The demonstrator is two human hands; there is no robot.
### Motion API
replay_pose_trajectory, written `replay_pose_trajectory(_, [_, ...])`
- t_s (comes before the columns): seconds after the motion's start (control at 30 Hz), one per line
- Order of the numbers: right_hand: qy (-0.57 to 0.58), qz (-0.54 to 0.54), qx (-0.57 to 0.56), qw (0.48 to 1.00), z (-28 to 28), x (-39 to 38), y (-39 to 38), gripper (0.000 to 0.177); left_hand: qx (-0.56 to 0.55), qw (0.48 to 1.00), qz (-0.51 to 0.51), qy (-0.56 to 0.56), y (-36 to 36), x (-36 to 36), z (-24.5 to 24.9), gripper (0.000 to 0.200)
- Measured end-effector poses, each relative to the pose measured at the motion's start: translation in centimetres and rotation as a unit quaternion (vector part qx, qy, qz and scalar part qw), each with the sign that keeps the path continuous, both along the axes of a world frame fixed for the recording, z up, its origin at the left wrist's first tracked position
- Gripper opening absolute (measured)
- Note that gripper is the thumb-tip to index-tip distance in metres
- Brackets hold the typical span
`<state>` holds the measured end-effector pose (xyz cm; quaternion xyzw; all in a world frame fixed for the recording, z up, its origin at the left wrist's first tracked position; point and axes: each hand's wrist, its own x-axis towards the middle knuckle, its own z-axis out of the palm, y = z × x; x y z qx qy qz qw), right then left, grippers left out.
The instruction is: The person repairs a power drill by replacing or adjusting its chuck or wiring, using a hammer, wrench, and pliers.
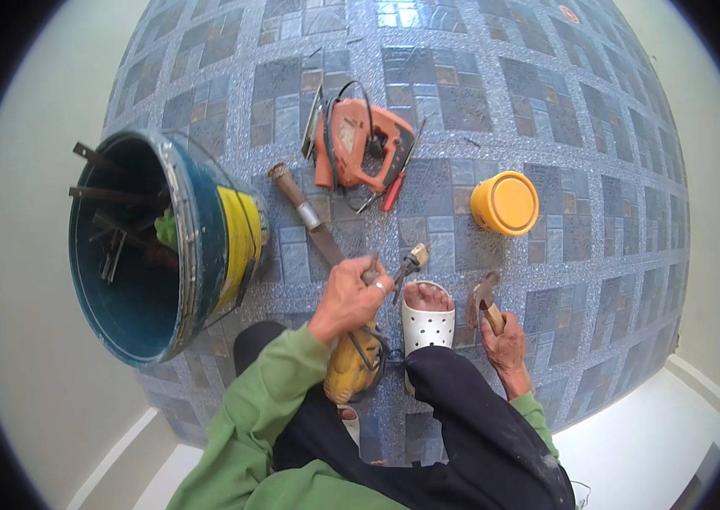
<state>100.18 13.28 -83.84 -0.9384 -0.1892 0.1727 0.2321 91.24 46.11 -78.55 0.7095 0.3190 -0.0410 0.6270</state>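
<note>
My right hand (pixel 505 347) grips the wooden handle of a hammer (pixel 491 313), its metal head pointing away from me, close over the floor right of my white clog. My left hand (pixel 350 296), with a ring on one finger, is closed in a pinch; I cannot tell what small dark thing is between the fingertips. Running up to that hand is a long flat-bladed tool (pixel 324 244) with a worn wooden handle and metal collar. Under my left wrist lies a yellow power tool (pixel 350 367) with a black cord. A power plug (pixel 416 257) lies right of the fingers.
Left stands a dark green bucket (pixel 175 280) holding metal strips. Ahead on the tiled floor (pixel 538 178) lie an orange power saw (pixel 351 140) and a red-handled screwdriver (pixel 393 193). A lidded yellow tub (pixel 508 204) stands to the right. Pale walls rise on both sides.
</note>
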Motion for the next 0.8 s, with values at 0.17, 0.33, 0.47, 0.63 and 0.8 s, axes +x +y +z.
replay_pose_trajectory(0.17, [-0.029, -0.084, -0.001, 0.996, -4.3, -0.8, -2.0, 0.036, 0.04, 0.999, 0.013, -0.023, -1.3, 0.9, 4.6, 0.014])
replay_pose_trajectory(0.33, [-0.083, -0.045, -0.014, 0.995, -5.2, -0.9, -1.7, 0.038, 0.01, 0.998, 0.053, -0.02, -5.0, 0.7, 5.6, 0.012])
replay_pose_trajectory(0.47, [0.021, -0.111, 0.097, 0.989, -0.8, -1.0, 2.0, 0.044, 0.046, 0.998, 0.034, -0.024, -7.1, 1.3, 5.4, 0.013])
replay_pose_trajectory(0.63, [0.498, -0.176, 0.269, 0.805, 7.0, 0.6, 9.2, 0.057, 0.046, 0.999, 0.011, -0.024, -7.8, 2.3, 5.8, 0.017])
replay_pose_trajectory(0.8, [0.271, -0.023, 0.376, 0.886, 6.6, 0.3, 12.1, 0.061, 0.019, 0.998, -0.031, -0.052, -7.4, 2.6, 5.5, 0.026])
